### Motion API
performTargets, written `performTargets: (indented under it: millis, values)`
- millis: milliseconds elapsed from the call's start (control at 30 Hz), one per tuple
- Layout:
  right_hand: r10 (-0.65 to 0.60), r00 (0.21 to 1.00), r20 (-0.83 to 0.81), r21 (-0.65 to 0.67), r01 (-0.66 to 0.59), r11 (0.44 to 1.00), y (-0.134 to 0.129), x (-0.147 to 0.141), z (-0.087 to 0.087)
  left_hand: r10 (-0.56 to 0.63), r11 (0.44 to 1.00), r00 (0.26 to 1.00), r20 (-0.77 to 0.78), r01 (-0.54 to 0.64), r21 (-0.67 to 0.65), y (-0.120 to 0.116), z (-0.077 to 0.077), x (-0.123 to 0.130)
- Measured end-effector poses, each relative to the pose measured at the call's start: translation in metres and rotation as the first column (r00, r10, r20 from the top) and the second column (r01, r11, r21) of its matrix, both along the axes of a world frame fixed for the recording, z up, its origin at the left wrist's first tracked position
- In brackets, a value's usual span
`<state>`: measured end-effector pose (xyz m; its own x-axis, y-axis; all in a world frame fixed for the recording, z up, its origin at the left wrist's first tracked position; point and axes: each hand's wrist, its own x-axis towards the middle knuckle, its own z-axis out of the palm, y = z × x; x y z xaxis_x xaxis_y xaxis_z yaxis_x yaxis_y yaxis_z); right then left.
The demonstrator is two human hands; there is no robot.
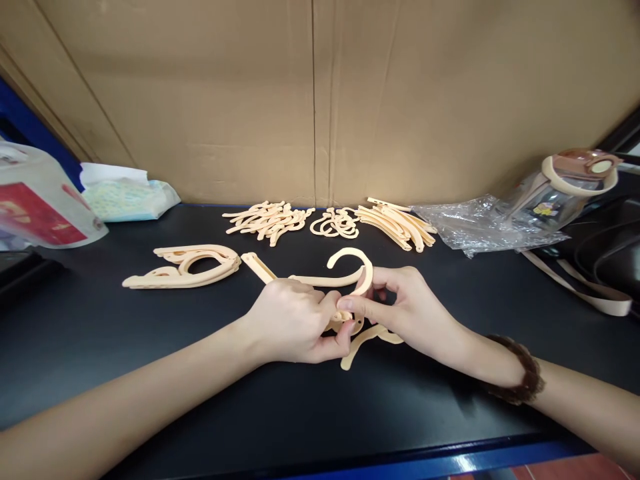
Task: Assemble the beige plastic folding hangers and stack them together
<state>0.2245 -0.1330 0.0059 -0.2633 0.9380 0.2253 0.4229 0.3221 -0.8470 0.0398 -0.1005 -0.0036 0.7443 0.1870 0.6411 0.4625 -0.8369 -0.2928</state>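
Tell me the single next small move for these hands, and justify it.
I'd probably brace the pale part with the left hand and gently press the hook toward it with the right hand. The right hand pinches the hook near its lower end, close to the part in the left hand; whether they're already joined is hidden.

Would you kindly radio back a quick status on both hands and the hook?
Left hand pinching a pale part. Right hand holding the hook. Loose wavy piece on the dark table, close by both hands.
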Motion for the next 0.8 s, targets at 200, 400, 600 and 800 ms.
performTargets:
  millis: [200, 400, 600, 800]
  values:
    - [0.008, 0.998, 0.062, 0.179, -0.019, 0.984, 0.003, 0.001, 0.0, 0.072, 0.993, 0.997, -0.012, -0.072, -0.093, 0.001, 0.001, 0.0]
    - [-0.064, 0.987, 0.144, 0.283, 0.021, 0.959, 0.014, 0.02, 0.01, 0.201, 0.974, 0.98, -0.009, -0.201, -0.102, 0.006, 0.015, -0.014]
    - [-0.135, 0.84, 0.525, 0.367, -0.081, 0.927, 0.034, 0.042, 0.0, 0.437, 0.834, 0.899, 0.002, -0.404, -0.376, 0.018, 0.023, -0.024]
    - [-0.049, 0.843, 0.535, 0.294, -0.132, 0.947, 0.038, 0.044, -0.006, 0.45, 0.734, 0.893, -0.006, -0.374, -0.567, 0.027, 0.023, -0.028]
